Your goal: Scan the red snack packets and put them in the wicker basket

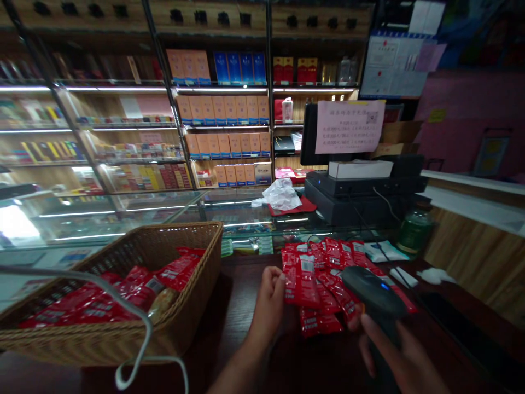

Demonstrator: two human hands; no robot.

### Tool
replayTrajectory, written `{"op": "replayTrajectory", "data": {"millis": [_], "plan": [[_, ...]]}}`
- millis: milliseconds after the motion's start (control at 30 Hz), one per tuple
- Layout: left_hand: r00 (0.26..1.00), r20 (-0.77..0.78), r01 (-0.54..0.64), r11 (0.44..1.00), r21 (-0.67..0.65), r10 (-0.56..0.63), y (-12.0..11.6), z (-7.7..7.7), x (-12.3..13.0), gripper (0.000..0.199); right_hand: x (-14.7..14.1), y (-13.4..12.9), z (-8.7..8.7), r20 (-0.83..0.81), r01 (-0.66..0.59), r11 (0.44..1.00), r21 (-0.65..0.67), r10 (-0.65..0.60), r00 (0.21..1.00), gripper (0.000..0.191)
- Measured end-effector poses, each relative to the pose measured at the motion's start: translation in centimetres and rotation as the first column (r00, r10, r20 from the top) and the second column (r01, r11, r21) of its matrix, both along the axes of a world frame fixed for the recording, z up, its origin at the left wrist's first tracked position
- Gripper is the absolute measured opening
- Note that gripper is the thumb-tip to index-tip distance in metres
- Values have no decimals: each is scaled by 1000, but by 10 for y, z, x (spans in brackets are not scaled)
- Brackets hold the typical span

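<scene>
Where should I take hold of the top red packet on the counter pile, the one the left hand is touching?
Pinch the red packet by its left long edge, coming from the left, where the left hand already has fingertips on it. It lies flat atop the pile, so only its edges offer a grip; its right side is crowded by overlapping packets and the scanner in the right hand.

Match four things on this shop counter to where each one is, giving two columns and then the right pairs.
Things:
1. barcode scanner
2. wicker basket
3. white plastic bag
4. green jar

Places:
A. on the glass case, on a red mat
B. in the right hand
C. far right, below the cash register
D. left of the left hand, full of red packets

Pairs: 1-B, 2-D, 3-A, 4-C
</scene>
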State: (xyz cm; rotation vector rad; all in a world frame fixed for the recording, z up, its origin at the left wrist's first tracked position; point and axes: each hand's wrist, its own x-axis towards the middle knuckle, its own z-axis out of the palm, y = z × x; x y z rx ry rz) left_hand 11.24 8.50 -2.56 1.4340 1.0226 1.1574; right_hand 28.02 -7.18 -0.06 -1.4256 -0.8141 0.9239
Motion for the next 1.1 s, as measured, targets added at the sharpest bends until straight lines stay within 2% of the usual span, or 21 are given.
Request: {"op": "replayTrajectory", "data": {"millis": [133,267,367,433,567,733,833,1000,1100], "plan": [[992,96,85,996,-9,-84,-56,6,-39,31,-9,22,5,-42,32,995,92,-29,999,63],[970,178,189,976,-110,-167,-85,16,-57,33,-33,32,4,-101,86,994,69,-79,992,58],[915,317,336,906,-256,-250,-89,22,-58,45,-47,30,2,-133,122,991,56,-114,985,53],[898,357,373,876,-305,-258,-88,24,-56,46,-53,27,3,-151,144,988,57,-134,979,51],[888,432,328,878,-348,-161,-90,20,-54,31,-59,24,7,-194,176,982,71,-160,968,55],[811,578,403,800,-444,-88,-94,12,-55,38,-63,26,6,-271,213,970,114,-176,947,61],[814,571,412,801,-434,-109,-93,7,-60,42,-61,31,2,-319,233,964,127,-183,930,64],[865,419,458,775,-435,-276,-91,5,-71,48,-58,34,-1,-352,278,954,111,-224,909,58],[903,357,394,792,-467,-239,-92,8,-75,42,-60,34,2,-349,272,954,127,-214,912,52]]}}
